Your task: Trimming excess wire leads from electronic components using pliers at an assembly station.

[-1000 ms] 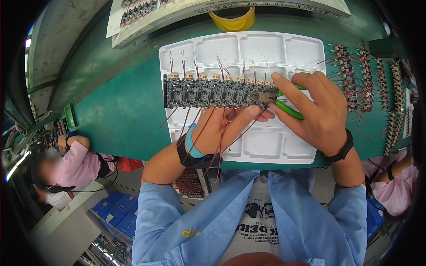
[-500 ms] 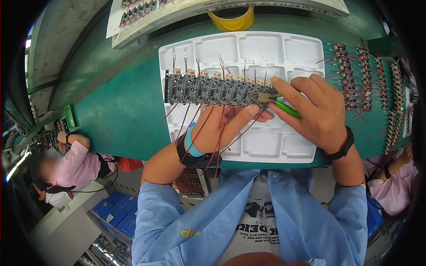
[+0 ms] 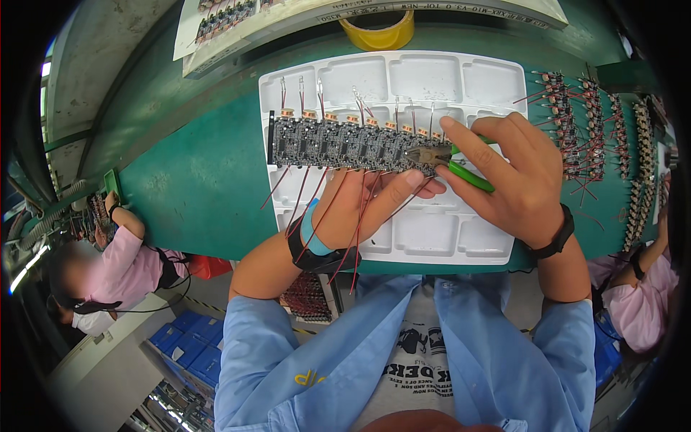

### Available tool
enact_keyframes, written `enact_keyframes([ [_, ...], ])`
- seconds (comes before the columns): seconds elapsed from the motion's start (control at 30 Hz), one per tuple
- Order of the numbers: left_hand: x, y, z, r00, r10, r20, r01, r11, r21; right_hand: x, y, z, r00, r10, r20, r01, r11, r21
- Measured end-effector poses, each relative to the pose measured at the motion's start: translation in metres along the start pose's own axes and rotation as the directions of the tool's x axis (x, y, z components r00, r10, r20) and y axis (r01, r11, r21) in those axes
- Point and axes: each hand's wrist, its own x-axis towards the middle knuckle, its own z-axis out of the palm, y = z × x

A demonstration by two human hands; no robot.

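Observation:
My left hand point(image 3: 349, 210) grips a long dark panel of joined circuit boards point(image 3: 327, 145) from below near its right part, thumb along the lower edge. Copper coils and clear LEDs on leads stand along the panel's upper edge, while thin red and black wires hang from the lower one. In my right hand point(image 3: 520, 180) are green-handled cutting pliers point(image 3: 430, 156), their handles apart, with the jaws over the panel's right end. What lies exactly between the jaws is too small to tell. Beneath the panel lies a white plastic tray point(image 3: 425, 55) with shallow compartments.
Several wired board strips point(image 3: 558, 122) lie at the right on the green table point(image 3: 194, 180). A roll of yellow tape point(image 3: 378, 32) is at the back beside a framed sheet point(image 3: 288, 32). People in pink sit at both sides, one at the left point(image 3: 119, 263). Blue bins point(image 3: 187, 345) stand low left.
The pliers' handles have spread further apart, and my right fingers have opened with them. Panel and left hand stay nearly in place. The person at the left has reached an arm forward.

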Motion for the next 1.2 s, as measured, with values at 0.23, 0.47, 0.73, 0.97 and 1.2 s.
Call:
enact_keyframes([
  [0.23,0.0002,-0.0067,-0.0005,1.0,0.021,-0.012,-0.021,1.0,0.005,-0.0017,-0.0023,0.0012,1.0,0.013,0.012,-0.013,1.0,-0.019],
  [0.47,0.0015,-0.0033,0.0016,0.999,0.029,-0.033,-0.029,1.0,0.01,-0.0035,-0.0031,0.0032,0.999,0.046,0.025,-0.046,0.999,0.002],
  [0.73,0.0018,-0.003,0.0004,0.999,0.015,-0.032,-0.014,0.999,0.033,-0.0058,-0.0069,0.0015,0.994,0.083,0.07,-0.083,0.997,0.0],
  [0.97,0.0013,-0.0079,0.0025,0.998,0.054,-0.042,-0.055,0.998,-0.021,-0.0035,-0.0018,-0.0001,0.998,0.064,0.024,-0.065,0.996,0.055],
  [1.2,-0.0011,0.0006,0.0004,1.0,-0.012,-0.029,0.013,0.999,0.044,0.002,-0.005,0.004,0.998,0.012,-0.061,-0.013,1.0,-0.02],
])
